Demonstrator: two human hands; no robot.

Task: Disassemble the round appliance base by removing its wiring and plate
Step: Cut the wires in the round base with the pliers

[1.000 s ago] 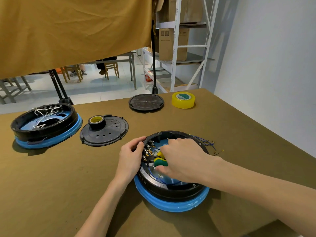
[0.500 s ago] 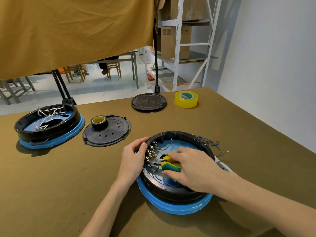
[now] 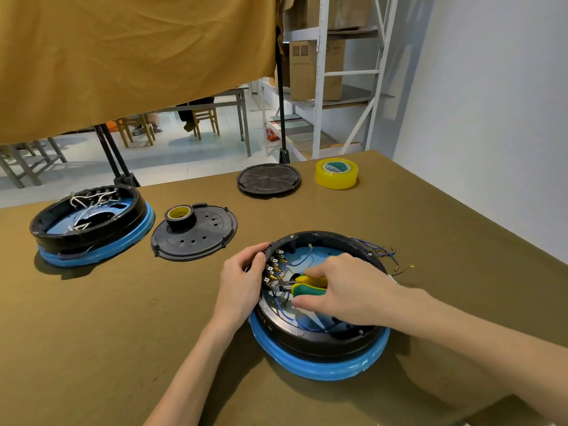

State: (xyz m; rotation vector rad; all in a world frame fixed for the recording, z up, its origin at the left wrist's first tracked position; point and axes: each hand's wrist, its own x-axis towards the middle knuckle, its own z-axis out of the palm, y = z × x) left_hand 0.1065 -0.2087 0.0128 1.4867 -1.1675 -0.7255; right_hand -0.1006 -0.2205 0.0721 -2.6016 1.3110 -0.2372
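Terminals inside the round black appliance base with a blue lower ring (image 3: 316, 358) are worked with pliers.

The base's near-left rim is gripped by the left hand (image 3: 242, 284), thumb curled inside. The yellow-and-green-handled pliers (image 3: 302, 285) are clasped by the right hand (image 3: 347, 290), palm down over the base, the nose aimed left at the brass terminals (image 3: 273, 267) beside the left thumb. Thin blue wires (image 3: 376, 250) trail beyond the right hand. No writing can be read.

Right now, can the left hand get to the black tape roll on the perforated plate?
Probably yes. The left hand grips the base's rim, but bare table lies between it and the black tape roll on the perforated plate.
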